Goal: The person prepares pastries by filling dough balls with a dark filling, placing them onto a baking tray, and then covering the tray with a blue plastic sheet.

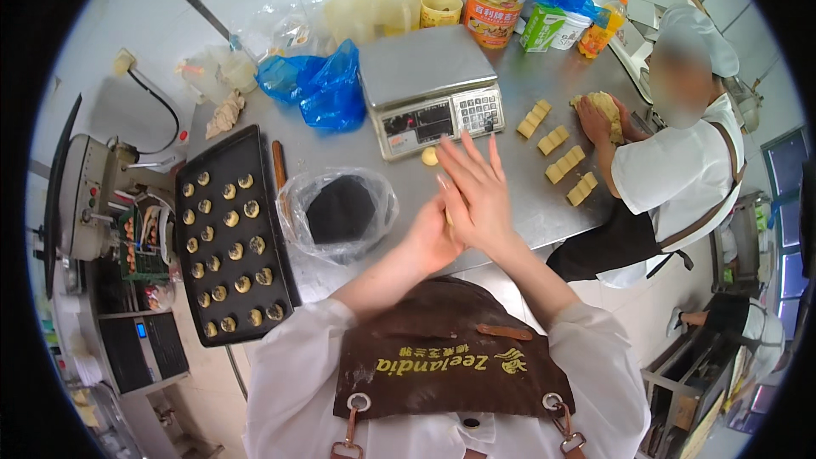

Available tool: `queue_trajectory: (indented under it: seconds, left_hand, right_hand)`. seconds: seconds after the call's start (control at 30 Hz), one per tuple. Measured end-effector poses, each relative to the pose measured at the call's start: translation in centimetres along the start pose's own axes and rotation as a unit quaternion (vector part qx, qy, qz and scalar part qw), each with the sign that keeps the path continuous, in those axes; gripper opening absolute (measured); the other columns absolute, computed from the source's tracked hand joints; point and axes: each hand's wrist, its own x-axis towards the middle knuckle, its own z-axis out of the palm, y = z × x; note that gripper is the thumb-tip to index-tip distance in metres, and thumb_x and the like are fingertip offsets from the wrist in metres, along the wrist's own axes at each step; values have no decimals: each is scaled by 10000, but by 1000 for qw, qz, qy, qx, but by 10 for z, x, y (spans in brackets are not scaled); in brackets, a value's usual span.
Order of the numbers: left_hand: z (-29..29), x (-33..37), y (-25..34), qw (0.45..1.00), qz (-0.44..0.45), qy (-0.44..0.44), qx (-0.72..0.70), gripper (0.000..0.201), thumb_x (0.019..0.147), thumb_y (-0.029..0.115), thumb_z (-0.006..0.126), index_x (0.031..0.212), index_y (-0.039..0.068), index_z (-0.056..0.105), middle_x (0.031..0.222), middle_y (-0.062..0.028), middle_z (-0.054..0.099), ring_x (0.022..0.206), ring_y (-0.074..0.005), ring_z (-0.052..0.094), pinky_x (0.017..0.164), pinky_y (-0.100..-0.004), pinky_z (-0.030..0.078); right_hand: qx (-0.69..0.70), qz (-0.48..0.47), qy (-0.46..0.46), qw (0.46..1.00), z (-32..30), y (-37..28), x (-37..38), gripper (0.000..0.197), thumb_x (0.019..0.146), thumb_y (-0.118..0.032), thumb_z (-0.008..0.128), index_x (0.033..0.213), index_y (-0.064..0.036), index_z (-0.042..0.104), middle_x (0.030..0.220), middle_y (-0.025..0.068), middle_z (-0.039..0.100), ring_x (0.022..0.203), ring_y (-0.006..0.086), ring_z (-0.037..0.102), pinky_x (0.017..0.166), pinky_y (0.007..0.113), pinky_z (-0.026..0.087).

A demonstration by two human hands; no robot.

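Over the near edge of the steel table, my left hand (431, 236) and my right hand (478, 195) are pressed palm to palm. Between them a bit of pale yellow dough (449, 215) peeks out; the rest of it is hidden. The right hand lies on top with its fingers stretched forward. Just beyond the fingertips, a small dough ball (430, 155) sits by the front of the scale (435, 89). To the left stands a clear plastic bag (379, 204), opened around a black mass (341, 209). A black baking tray (285, 280) carries rows of dark-topped dough balls (231, 218).
A wooden stick (279, 167) lies beside the tray. Blue plastic bags (327, 89) sit left of the scale, tubs (491, 17) and a bottle (603, 30) at the back. On the right are cut dough strips (564, 165) and a co-worker (676, 153) with hands on a dough lump (600, 112).
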Motion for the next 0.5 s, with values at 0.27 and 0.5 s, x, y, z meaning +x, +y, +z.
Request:
queue_trajectory:
  seconds: [0.27,0.5]
  left_hand:
    - [2,-1,8,992,121,37,-3,514,1023,459,480,1455,181,473,1454,-74,535,1303,-317,546,1072,-503,457]
    - [2,-13,39,951,82,272,-122,427,964,407,675,689,151,473,761,-16,600,666,-162,596,556,-274,514]
  right_hand:
    - [-48,3,-90,995,-5,-17,5,793,945,-526,460,1543,-11,382,1634,197,307,1547,418,157,1208,643,-28]
    - [42,-13,-56,997,-24,-5,-11,867,972,-645,433,1550,-3,357,1645,182,286,1555,419,108,1196,640,-64]
